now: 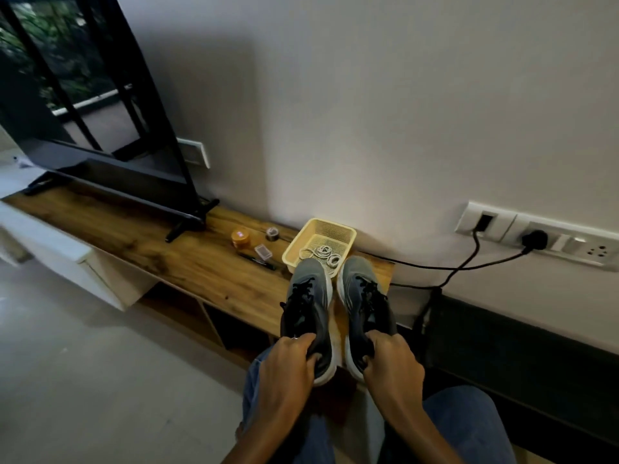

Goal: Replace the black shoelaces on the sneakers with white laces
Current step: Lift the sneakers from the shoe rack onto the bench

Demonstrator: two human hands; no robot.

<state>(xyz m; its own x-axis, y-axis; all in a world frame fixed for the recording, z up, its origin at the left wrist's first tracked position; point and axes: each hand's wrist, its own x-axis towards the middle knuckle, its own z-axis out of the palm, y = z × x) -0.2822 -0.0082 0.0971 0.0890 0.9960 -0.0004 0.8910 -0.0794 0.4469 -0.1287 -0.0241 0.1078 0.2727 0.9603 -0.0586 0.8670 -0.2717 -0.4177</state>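
Two grey sneakers with black laces point away from me, over the near end of a wooden TV bench [187, 259]. My left hand [288, 366] grips the heel of the left sneaker [310, 303], fingers curled into its opening. My right hand [390, 363] grips the heel of the right sneaker [363, 296] the same way. Just beyond the toes stands a yellow plastic basket [335, 229] holding coiled white laces [323, 252].
A black TV [100, 105] stands on the bench at the left. An orange jar [240, 237], a small dark roll [273, 233], a small case [261, 252] and a black pen [256, 259] lie between TV and basket. Black cables [452, 266] run from wall sockets on the right.
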